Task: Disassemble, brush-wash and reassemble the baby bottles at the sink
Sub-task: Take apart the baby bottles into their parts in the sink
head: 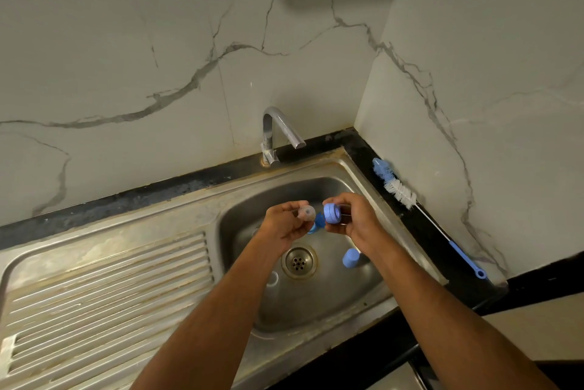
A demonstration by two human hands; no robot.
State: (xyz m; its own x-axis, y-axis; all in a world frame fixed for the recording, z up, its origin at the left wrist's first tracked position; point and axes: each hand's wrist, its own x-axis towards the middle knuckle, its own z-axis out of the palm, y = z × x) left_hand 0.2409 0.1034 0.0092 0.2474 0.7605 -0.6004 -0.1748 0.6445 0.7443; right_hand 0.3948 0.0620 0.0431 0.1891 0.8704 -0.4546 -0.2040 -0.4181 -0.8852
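Left hand (284, 222) pinches nipple (307, 212); right hand (357, 219) grips bottle (333, 213).

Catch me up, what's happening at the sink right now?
A person stands over the steel sink, holding bottle parts above the basin. The left hand pinches a clear silicone nipple; the right hand grips a bottle with its blue collar ring facing the nipple. A blue cap and a clear part lie in the basin near the drain. The bottle brush rests on the black counter, untouched. No water is visible at the tap.
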